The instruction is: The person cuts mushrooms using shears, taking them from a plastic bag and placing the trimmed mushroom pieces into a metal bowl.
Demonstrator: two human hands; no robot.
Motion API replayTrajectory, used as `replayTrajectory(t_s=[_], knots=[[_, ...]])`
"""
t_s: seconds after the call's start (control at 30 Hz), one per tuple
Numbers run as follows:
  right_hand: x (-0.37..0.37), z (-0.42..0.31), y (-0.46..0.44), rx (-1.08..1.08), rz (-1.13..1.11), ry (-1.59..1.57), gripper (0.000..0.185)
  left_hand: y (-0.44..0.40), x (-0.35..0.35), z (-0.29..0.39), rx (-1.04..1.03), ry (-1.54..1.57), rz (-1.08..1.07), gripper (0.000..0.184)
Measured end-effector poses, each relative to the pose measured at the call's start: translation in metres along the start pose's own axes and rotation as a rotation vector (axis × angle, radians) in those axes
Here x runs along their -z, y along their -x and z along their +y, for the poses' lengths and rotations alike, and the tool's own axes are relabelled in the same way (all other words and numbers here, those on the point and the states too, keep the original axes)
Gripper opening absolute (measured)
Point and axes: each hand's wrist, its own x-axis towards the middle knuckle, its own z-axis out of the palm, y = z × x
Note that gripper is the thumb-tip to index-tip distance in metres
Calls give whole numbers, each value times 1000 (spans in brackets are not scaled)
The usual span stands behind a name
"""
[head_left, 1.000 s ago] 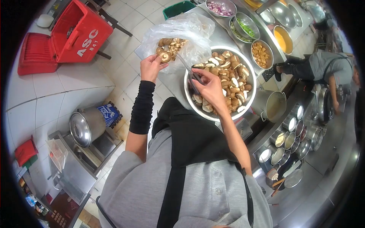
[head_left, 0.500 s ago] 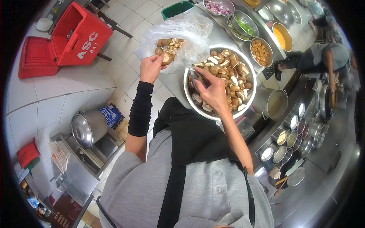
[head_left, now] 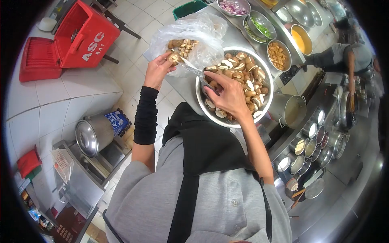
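My left hand [head_left: 158, 71] pinches a brown mushroom [head_left: 174, 59] at the mouth of a clear plastic bag [head_left: 210, 34], in which more mushrooms show. In my right hand [head_left: 227, 94] is a pair of scissors [head_left: 198, 72], its blades pointing up and left, the tips close to the stem side of the held mushroom. Beneath and beside my right hand, a large round colander [head_left: 270, 106] holds many brown mushrooms [head_left: 250, 87], some with white cut faces.
Bowls of chopped onion [head_left: 234, 7], greens [head_left: 261, 29] and orange-brown cubes [head_left: 278, 56] stand beyond the colander. A pot [head_left: 295, 111] is at its right. Another person [head_left: 352, 58] works at the far right. A red cooler [head_left: 81, 36] stands at the left.
The mushroom in my left hand has turned and now shows its stem side. The scissors have swung up towards it, their blades now clearly visible. At the right, the other person's arm has moved.
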Motion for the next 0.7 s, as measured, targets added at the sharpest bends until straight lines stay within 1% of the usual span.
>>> replayTrajectory(t_s=[0.1, 0.2, 0.3, 0.4, 0.5, 0.6, 0.7], knots=[[4, 1, 0, -20, 12, -26, 46, -3, 3, 0, -63, -157, -59, 44], [8, 3, -3, -53, -43, -25, 44, -1, 2, 4, -111, -157, -123, 46], [11, 7, -4, -14, -59, -2, 47, -4, 4, 7, -108, -157, -137, 45], [13, 5, -5, -21, -62, -13, 46, 3, -1, 19, -24, -122, -162, 43], [6, 10, -9, 21, -46, -29, 44, 6, -4, 21, 4, 3, -227, 41], [3, 14, -14, -12, -78, -61, 40, 0, 1, 14, 0, -37, -238, 42], [9, 7, -21, -197, -165, -172, 41, -10, 7, -5, 77, 32, -129, 41]])
